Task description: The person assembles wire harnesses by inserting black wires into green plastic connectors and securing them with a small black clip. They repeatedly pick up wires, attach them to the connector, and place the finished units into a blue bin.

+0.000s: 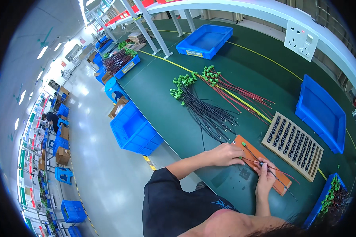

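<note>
Over an orange-brown board (281,189) my two hands work on thin red and black wires. My left hand (225,155) is closed, its fingertips pinching a small green connector (241,158) at the wires' end. Between thumb and fingers of my right hand (266,175) is a small black ring (261,163) with wires beside or through it; I cannot tell which. Another green connector (244,144) with a black wire lies at the board's far end. Beyond the board rests a light tray (319,156) with rows of black rings.
Bundles of black wires (209,108) and red wires (237,94) with green connectors lie on the green table. Blue trays stand at the back (205,41) and right (322,114). A blue bin (340,185) holds more wires. Left of the table edge sits a blue crate (136,130).
</note>
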`<state>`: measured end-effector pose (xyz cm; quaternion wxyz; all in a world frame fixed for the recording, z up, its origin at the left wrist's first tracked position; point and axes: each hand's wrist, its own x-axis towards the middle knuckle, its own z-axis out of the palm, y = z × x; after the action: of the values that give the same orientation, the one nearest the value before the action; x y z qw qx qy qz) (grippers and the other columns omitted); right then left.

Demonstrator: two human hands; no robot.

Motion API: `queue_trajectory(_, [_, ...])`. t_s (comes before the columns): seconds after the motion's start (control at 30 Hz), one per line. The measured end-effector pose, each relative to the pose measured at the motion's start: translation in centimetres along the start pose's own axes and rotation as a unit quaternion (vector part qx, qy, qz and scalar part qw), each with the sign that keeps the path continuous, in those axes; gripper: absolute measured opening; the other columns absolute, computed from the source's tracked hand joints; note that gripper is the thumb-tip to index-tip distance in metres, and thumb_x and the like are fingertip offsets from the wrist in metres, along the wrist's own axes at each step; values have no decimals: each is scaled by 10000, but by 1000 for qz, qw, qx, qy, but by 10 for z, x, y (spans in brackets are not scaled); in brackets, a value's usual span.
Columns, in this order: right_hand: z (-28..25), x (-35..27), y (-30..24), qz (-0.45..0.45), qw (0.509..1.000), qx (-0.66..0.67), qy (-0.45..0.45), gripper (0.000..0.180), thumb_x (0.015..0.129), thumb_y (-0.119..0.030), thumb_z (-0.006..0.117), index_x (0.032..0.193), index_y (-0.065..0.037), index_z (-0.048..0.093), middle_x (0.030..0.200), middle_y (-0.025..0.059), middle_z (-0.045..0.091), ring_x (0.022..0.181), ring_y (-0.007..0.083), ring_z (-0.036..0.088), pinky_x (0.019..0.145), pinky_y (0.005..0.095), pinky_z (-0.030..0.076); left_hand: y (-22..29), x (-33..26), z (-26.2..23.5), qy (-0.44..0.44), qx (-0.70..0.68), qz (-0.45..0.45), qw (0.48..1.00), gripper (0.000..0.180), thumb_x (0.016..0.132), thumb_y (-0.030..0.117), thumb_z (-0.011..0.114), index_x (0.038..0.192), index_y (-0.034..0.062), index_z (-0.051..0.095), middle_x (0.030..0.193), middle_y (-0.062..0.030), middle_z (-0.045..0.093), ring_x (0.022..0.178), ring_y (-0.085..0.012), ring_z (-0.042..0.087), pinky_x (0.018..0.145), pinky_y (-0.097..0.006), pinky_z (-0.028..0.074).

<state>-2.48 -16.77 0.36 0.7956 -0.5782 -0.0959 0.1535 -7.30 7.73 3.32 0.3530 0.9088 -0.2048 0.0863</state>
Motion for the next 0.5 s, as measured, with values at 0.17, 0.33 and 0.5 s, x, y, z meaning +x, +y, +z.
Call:
queue_trajectory(0.17, [-8,4,4,-2,1000,-5,16,228,1090,-160,516,1231,9,578,1260,168,659,1029,225,705,843,316,601,-8,13,-8,24,-174,-1,985,261,856,124,791,1089,17,738,960,-114,699,850,-287,695,778,-373,554])
queue_trajectory(0.33, [0,5,3,6,1000,13,-9,187,1085,-89,500,1227,17,561,1258,199,656,1060,245,707,873,322,591,-11,0,-7,58,-294,-157,941,238,879,-19,755,1113,26,760,1104,-86,728,958,-160,694,852,-283,557])
queue_trajectory(0.5, [-5,5,3,-7,999,37,-6,188,1080,-97,516,1225,16,555,1255,202,654,1073,263,703,889,342,598,-17,6,2,69,-314,-179,930,252,918,-75,691,1165,-30,714,1143,-100,683,982,-154,697,840,-275,572])
